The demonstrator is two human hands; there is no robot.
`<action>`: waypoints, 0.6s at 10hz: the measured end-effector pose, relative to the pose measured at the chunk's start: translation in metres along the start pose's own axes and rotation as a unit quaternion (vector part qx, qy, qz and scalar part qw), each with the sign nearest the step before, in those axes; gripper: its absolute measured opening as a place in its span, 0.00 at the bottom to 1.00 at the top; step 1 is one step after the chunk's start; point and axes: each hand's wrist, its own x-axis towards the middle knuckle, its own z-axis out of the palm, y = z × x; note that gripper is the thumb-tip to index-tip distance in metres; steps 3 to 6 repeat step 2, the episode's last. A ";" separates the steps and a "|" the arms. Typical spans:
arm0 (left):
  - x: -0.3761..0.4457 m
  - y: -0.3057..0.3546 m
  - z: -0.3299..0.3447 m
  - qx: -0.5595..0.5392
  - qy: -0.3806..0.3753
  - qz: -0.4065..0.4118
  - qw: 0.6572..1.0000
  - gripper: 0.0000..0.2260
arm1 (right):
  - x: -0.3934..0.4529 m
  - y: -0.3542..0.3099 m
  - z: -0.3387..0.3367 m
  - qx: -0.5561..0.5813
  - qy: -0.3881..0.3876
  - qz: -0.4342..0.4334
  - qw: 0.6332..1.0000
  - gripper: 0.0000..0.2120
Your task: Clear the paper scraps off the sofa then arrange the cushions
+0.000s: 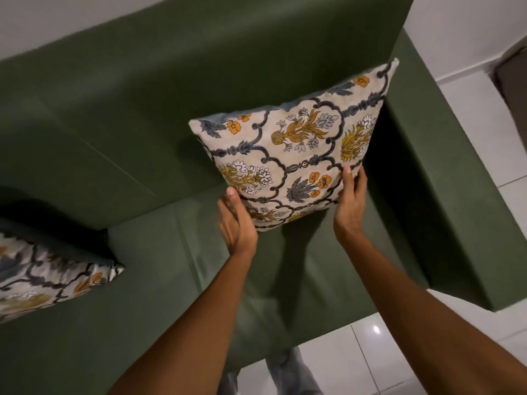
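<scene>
A beige cushion [296, 155] with blue, orange and yellow flower print stands tilted against the green sofa's backrest [171, 81], near the right armrest. My left hand [236, 220] grips its lower left edge. At the lower right edge, my right hand [352, 201] holds it too. A second cushion [48, 280] of the same print lies at the left edge of the view on the seat. No paper scraps show on the seat [171, 280].
The sofa's right armrest [445, 172] stands just right of the held cushion. White floor tiles [356, 360] lie in front and to the right. A dark piece of furniture [513, 81] sits at the far right edge. My trouser legs [291, 372] show below.
</scene>
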 end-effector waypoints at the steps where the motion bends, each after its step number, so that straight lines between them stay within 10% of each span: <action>1: 0.000 0.015 -0.021 0.022 -0.003 -0.002 1.000 0.37 | -0.019 -0.010 0.002 -0.037 0.023 0.013 0.999 0.43; 6: 0.003 0.028 -0.055 0.040 -0.002 0.041 0.998 0.35 | -0.045 -0.018 0.004 -0.020 0.042 0.005 0.999 0.46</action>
